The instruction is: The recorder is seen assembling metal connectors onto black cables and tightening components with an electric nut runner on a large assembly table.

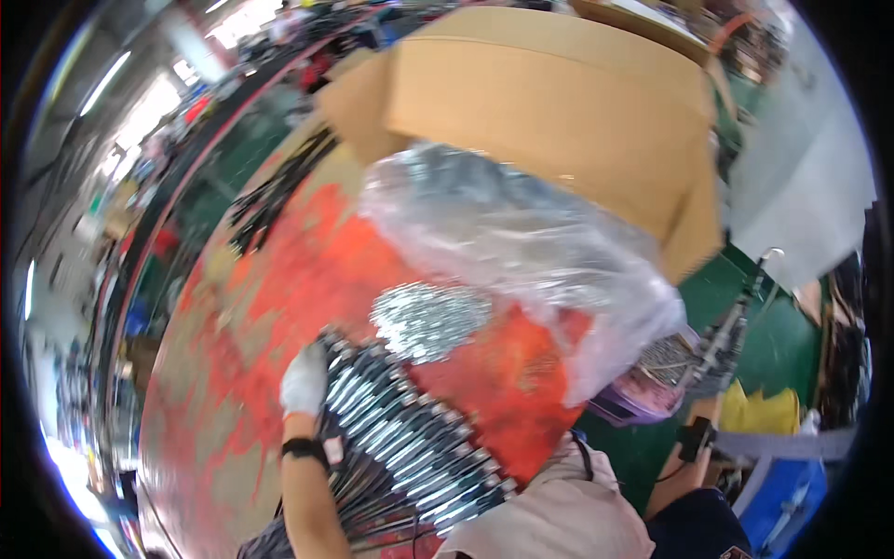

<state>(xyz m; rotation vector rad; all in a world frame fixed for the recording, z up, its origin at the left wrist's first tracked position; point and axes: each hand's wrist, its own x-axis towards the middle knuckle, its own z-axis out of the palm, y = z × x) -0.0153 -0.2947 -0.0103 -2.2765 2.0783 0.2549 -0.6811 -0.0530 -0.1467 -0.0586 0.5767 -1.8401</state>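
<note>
My left hand (305,380), in a white glove, rests against the upper left end of a row of shiny metal rods (400,433) with dark ends. Its fingers are blurred and partly hidden by the row. The rods lie side by side on the red-stained table (219,396), with thin black rods below them. Off the table's right side, my right hand (711,374) is smeared by motion, at the lower part of a long dark metal rod (742,312) with a hooked tip. Its fingers cannot be made out. A heap of small silvery metal pieces (430,320) lies beyond the row.
A large open cardboard box (549,88) stands at the back, with clear plastic sheeting (521,233) spilling from it. Black rods (279,191) lie at the far left. A purple basin (643,396) of small metal parts sits at the table's right edge, near a yellow item (762,410).
</note>
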